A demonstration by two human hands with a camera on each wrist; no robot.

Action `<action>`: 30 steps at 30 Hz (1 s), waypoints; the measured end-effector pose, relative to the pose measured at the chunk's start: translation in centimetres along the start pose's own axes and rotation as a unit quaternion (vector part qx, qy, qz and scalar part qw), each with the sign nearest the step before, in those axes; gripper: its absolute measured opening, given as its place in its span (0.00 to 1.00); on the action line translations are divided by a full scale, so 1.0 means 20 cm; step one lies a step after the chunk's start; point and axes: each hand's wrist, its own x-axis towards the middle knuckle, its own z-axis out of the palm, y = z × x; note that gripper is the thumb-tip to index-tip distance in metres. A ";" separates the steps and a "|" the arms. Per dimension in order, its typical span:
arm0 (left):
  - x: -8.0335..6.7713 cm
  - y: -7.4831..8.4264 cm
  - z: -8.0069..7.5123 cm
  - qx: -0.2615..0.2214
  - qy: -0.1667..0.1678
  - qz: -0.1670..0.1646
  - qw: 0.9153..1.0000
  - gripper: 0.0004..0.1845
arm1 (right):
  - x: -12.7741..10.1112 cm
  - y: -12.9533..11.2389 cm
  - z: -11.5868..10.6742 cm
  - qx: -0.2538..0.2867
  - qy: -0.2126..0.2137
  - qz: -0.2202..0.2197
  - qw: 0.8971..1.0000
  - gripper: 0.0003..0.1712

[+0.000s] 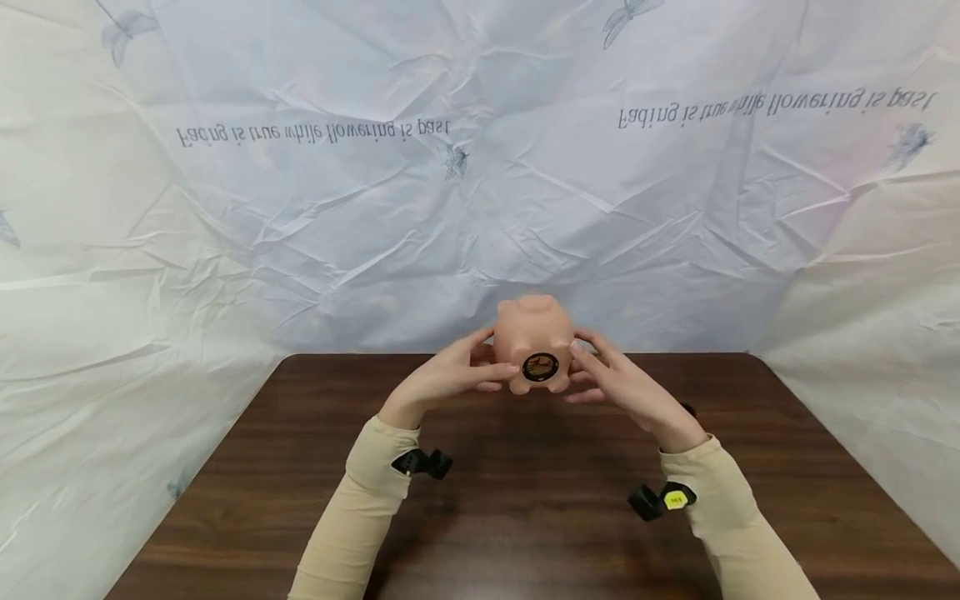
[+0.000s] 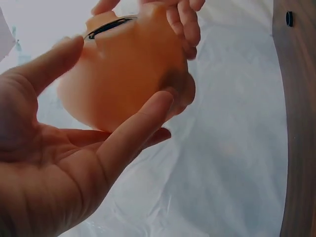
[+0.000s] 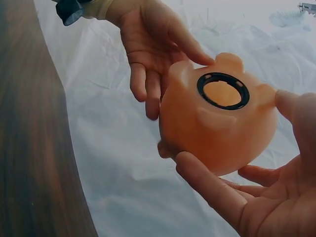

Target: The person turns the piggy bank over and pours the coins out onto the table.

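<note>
A peach-orange piggy bank (image 1: 517, 329) is held up above the far part of the table, tipped so its underside faces me. Stubby feet surround a black-rimmed round opening (image 3: 223, 91) in its belly. My left hand (image 1: 442, 379) grips one side, thumb near a foot and fingers around the body. On the opposite side my right hand (image 1: 626, 390) grips it in the same way, as the right wrist view shows. Behind my right wrist, a small black round piece (image 2: 289, 19) lies on the table, mostly hidden in the head view.
The dark brown wooden table (image 1: 510, 517) spreads below both arms. White sheeting (image 1: 375, 225) with printed lettering and insects hangs behind it and along both sides. Black wrist devices sit on both beige sleeves (image 1: 348, 517).
</note>
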 end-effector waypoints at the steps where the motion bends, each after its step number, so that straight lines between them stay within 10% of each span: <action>1: 0.00 0.00 0.00 0.000 -0.007 0.006 1.000 0.45 | 0.00 0.01 0.00 0.002 0.001 0.002 1.000 0.40; 9: 0.00 0.00 0.04 0.012 0.020 0.068 0.997 0.44 | 0.00 0.03 0.02 0.019 0.024 -0.041 0.999 0.46; 14: -0.01 0.02 0.07 0.026 0.019 0.170 0.985 0.56 | -0.04 0.01 0.03 0.008 0.011 -0.135 0.991 0.58; 16: -0.02 0.04 0.08 0.086 0.022 0.238 0.967 0.61 | -0.05 0.00 0.04 -0.024 0.004 -0.198 0.980 0.63; 20: -0.04 0.08 0.09 0.202 0.033 0.375 0.904 0.65 | -0.06 -0.03 0.04 -0.101 -0.001 -0.329 0.939 0.69; 24: -0.05 0.11 0.10 0.266 0.039 0.445 0.854 0.65 | -0.06 -0.04 0.04 -0.115 -0.023 -0.416 0.902 0.65; 30: -0.06 0.13 0.11 0.300 0.053 0.462 0.833 0.65 | -0.06 -0.06 0.04 -0.164 0.005 -0.439 0.884 0.59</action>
